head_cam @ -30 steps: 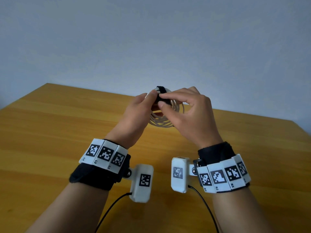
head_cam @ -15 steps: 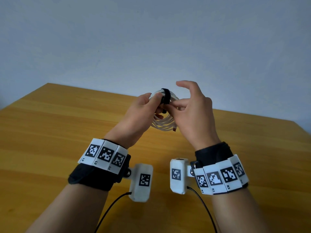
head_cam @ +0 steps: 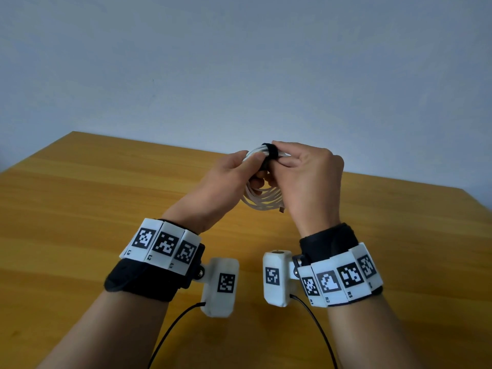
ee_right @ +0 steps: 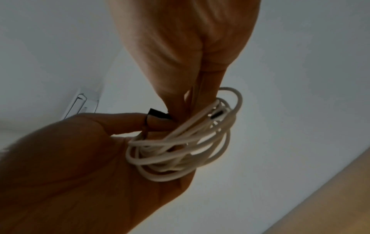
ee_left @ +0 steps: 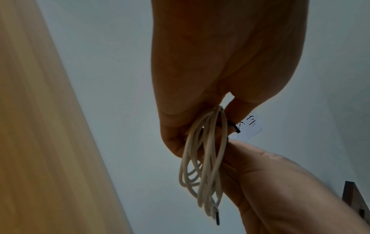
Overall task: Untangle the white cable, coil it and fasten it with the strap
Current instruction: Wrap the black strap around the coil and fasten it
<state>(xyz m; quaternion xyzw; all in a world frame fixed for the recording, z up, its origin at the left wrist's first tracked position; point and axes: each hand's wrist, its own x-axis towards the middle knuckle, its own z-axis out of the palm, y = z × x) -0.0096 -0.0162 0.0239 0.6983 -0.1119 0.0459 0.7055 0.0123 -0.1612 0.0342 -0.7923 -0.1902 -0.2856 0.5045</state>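
Behind my hands I see a plain pale wall, and below them a honey-coloured wooden worktop (head_cam: 80, 209) with straight grain. I hold the white cable (head_cam: 262, 201) in the air above that worktop, between both hands. It is thin, round and off-white, wound into several loose, uneven loops that hang down below my fingers; one end with a small dark metal plug (ee_left: 217, 219) dangles at the bottom of the bundle. A narrow black strap (head_cam: 271, 153) wraps around the top of the coil, just between my two thumbs. My left hand (head_cam: 229, 179) pinches the gathered loops beside the strap, thumb lying on top. My right hand (head_cam: 311, 179) has its fingers curled, pinching the strap where it crosses the cable. From the right wrist view a short free black tab (ee_right: 158, 114) of the strap sticks out past a fingertip of the left hand.
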